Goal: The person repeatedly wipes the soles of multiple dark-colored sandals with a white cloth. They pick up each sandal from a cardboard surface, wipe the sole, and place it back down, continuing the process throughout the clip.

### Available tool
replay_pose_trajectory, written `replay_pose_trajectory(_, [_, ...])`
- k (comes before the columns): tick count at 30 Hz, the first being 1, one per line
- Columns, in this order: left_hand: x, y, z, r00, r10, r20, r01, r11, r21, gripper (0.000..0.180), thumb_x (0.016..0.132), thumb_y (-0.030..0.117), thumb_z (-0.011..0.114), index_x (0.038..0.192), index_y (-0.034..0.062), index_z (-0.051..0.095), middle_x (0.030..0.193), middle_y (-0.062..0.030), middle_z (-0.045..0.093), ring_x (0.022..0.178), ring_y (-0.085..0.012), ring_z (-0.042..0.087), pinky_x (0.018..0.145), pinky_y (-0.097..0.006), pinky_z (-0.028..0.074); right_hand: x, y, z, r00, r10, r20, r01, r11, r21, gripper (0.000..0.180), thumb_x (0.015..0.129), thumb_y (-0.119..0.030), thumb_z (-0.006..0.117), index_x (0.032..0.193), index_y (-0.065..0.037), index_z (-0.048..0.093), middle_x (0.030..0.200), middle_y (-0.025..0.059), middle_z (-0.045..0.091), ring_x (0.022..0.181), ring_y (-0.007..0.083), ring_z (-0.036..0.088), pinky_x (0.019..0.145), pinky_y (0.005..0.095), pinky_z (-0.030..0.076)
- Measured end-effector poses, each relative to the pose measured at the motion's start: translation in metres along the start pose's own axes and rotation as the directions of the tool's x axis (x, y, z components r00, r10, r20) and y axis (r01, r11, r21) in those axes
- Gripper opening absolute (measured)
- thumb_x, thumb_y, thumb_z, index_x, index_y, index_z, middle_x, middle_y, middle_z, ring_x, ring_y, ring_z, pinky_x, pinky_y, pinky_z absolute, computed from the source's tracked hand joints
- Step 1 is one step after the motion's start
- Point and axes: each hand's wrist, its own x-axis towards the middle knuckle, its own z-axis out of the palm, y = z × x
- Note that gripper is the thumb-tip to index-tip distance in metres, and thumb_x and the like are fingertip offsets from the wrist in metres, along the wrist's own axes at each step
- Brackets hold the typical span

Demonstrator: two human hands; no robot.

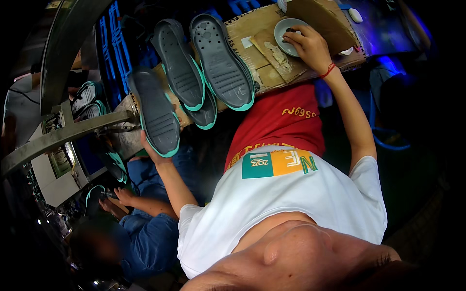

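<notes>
My left hand (pixel 153 150) grips the heel end of a dark grey shoe sole (pixel 156 109) with a teal rim, held at the left end of the cardboard. To its right lie a grey sole (pixel 182 68) with small round holes and a larger one (pixel 221 63); another sole (pixel 204 112) shows partly beneath them. My right hand (pixel 310 46) reaches over a small white bowl (pixel 280 30), its fingers pinched together at the bowl. A small dark bit (pixel 290 30) is at the fingertips; I cannot make out what it is.
Flat cardboard (pixel 242 29) covers the work surface, with a smeared cardboard piece (pixel 279 58) beside the bowl. A metal bar (pixel 68 133) crosses at the left. Beyond it, a co-worker in blue (pixel 150 237) handles a teal-edged shoe piece (pixel 94 200). A white oval object (pixel 356 15) lies far right.
</notes>
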Motion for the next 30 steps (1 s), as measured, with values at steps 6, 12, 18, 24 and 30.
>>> replay_pose_trajectory(6, [0.013,-0.015,0.063,0.953,0.273,0.128,-0.301,0.832,0.466,0.089,0.074,0.039,0.072,0.141,-0.0014,0.030,0.133,-0.0190,0.046,0.117,-0.0285,0.052,0.100,-0.038,0.042,0.004,0.002,0.001,0.999,-0.030,0.020,0.030,1.000,-0.009,0.013,0.079,-0.019,0.069,0.087,-0.009,0.071,0.092,0.0072,0.064,0.085,0.0269,0.062,0.072,0.0377,0.051])
replay_pose_trajectory(12, [0.068,-0.057,0.118,0.897,0.259,0.359,-0.421,0.748,0.513,0.097,0.059,0.021,0.087,0.137,-0.0011,0.036,0.127,-0.0146,0.051,0.115,-0.0255,0.053,0.099,-0.037,0.043,0.002,0.005,-0.015,0.970,0.187,0.153,-0.215,0.957,0.195,0.016,0.083,-0.019,0.067,0.089,-0.006,0.073,0.089,0.0101,0.068,0.083,0.0262,0.065,0.075,0.0340,0.051])
replay_pose_trajectory(18, [0.085,-0.075,0.141,0.908,0.155,0.388,-0.353,0.781,0.515,0.080,0.055,0.021,0.090,0.121,-0.0002,0.050,0.113,-0.0095,0.060,0.103,-0.0215,0.060,0.090,-0.034,0.048,0.005,-0.027,-0.066,0.893,0.292,0.342,-0.449,0.591,0.670,0.019,0.090,-0.014,0.061,0.094,0.002,0.070,0.094,0.0065,0.068,0.089,0.0127,0.062,0.081,0.0244,0.046])
replay_pose_trajectory(24, [0.084,-0.079,0.160,0.888,0.191,0.418,-0.411,0.737,0.536,0.071,0.055,0.022,0.091,0.112,0.0004,0.056,0.105,-0.0083,0.063,0.099,-0.0191,0.062,0.087,-0.033,0.050,0.002,-0.079,-0.075,0.991,0.061,0.120,-0.125,0.757,0.642,0.012,0.080,-0.005,0.067,0.091,-0.003,0.071,0.092,0.0097,0.065,0.080,0.0206,0.063,0.070,0.0285,0.050])
replay_pose_trajectory(30, [0.080,-0.080,0.167,0.887,0.206,0.413,-0.437,0.659,0.611,0.064,0.054,0.021,0.091,0.106,0.0016,0.060,0.100,-0.0067,0.065,0.093,-0.0187,0.063,0.084,-0.031,0.050,0.006,-0.094,-0.065,0.985,-0.152,-0.085,0.170,0.942,0.290,0.018,0.071,-0.008,0.073,0.088,-0.010,0.069,0.092,0.0085,0.062,0.070,0.0233,0.055,0.058,0.0331,0.045])
